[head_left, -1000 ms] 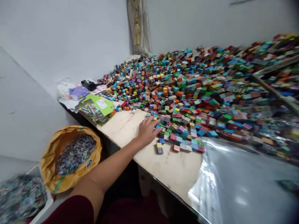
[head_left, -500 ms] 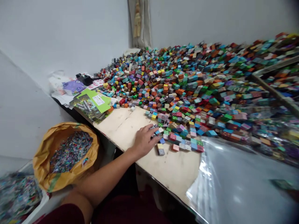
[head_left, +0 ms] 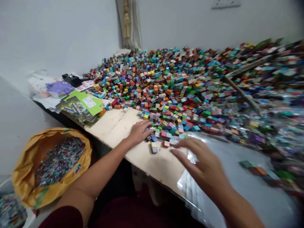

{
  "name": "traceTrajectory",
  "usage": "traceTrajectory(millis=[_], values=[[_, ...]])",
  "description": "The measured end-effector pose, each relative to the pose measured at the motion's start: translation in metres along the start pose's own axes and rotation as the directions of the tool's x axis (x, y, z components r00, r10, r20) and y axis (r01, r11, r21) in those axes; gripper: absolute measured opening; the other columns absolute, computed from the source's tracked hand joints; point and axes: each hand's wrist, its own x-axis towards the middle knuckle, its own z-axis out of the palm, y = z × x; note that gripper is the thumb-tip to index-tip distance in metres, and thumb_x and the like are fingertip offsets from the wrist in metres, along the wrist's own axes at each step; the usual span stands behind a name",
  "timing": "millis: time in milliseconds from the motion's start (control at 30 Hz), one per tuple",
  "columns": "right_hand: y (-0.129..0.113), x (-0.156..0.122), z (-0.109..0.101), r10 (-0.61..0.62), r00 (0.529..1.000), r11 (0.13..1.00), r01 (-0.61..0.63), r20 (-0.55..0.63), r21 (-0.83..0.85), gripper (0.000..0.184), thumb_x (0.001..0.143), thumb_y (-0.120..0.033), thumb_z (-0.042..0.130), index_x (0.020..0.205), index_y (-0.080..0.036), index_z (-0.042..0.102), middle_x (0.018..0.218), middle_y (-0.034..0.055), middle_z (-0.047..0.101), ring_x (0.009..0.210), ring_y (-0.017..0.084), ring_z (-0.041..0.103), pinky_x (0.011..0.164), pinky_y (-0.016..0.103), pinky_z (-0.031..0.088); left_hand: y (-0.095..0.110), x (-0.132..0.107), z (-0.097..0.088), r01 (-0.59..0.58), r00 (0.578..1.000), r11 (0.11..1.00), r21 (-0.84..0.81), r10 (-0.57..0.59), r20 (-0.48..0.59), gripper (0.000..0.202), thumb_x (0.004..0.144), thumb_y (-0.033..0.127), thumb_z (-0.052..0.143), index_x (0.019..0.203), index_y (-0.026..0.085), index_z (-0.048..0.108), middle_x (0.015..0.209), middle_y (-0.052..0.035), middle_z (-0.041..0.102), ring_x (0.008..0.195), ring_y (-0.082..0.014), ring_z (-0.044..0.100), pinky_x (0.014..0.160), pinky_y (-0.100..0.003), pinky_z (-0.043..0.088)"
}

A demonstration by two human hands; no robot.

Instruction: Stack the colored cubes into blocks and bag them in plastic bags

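Nearest, at lower right: right hand (head_left: 201,164), blurred, palm down, fingers spread wide and holding nothing, over the near edge of a clear plastic sheet (head_left: 239,180) lying on the wooden board (head_left: 114,125).

Just beyond, left hand (head_left: 137,133) palm down on the board, fingers stretched almost straight with nothing clasped, fingertips touching loose cubes (head_left: 152,138) at the near rim of the heap of coloured cubes (head_left: 180,76). Just beside those fingertips, slightly apart from the rest, a yellow-and-grey block (head_left: 154,147) and a red cube (head_left: 166,143).

Down to the left, off the board, a yellow sack (head_left: 21,190) standing open, filled with small mixed-colour bits.

Further along the board's left end, a stack of green booklets (head_left: 83,106) bearing a white label (head_left: 89,102); print there too small to read. Behind them a purple packet (head_left: 58,88) and a black device (head_left: 71,80).

Farthest, the heap running back to the wall, and a tasselled curtain (head_left: 126,22) in the corner.
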Motion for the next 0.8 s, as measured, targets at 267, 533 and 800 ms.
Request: traceTrajectory(millis=[267, 533, 800], values=[[0.016, 0.019, 0.055, 0.128, 0.938, 0.975, -0.059, 0.322, -0.216, 0.047, 0.078, -0.039, 0.07, 0.123, -0.036, 0.059, 0.142, 0.0091, 0.042, 0.123, 0.037, 0.043, 0.092, 0.055, 0.04, 0.018, -0.039, 0.022, 0.097, 0.989, 0.99, 0.103, -0.084, -0.124, 0.044, 0.092, 0.039, 0.045, 0.131, 0.021, 0.049, 0.134, -0.0095, 0.052, 0.124, -0.026, 0.045, 0.103, -0.043, 0.036], [0.036, 0.006, 0.06, 0.002, 0.973, 0.998, 0.011, 0.232, -0.055, 0.063, 0.08, -0.039, 0.065, 0.139, -0.028, 0.043, 0.145, 0.0123, 0.038, 0.124, 0.033, 0.045, 0.096, 0.05, 0.041, 0.007, -0.058, 0.003, -0.059, 0.983, 0.998, 0.017, 0.055, 0.175, 0.088, 0.068, 0.042, 0.075, 0.143, 0.027, 0.033, 0.152, -0.0142, 0.025, 0.136, -0.0347, 0.03, 0.107, -0.05, 0.031], [0.042, 0.01, 0.05, -0.081, 0.955, 0.996, 0.07, 0.287, 0.048, 0.066, 0.079, -0.034, 0.064, 0.14, -0.025, 0.041, 0.138, 0.0093, 0.048, 0.12, 0.031, 0.046, 0.096, 0.048, 0.041, -0.003, -0.041, 0.001, -0.182, 0.972, 0.982, 0.047, 0.172, 0.163, 0.077, 0.071, 0.048, 0.072, 0.137, 0.021, 0.044, 0.13, -0.0117, 0.051, 0.116, -0.0293, 0.049, 0.098, -0.043, 0.04]])
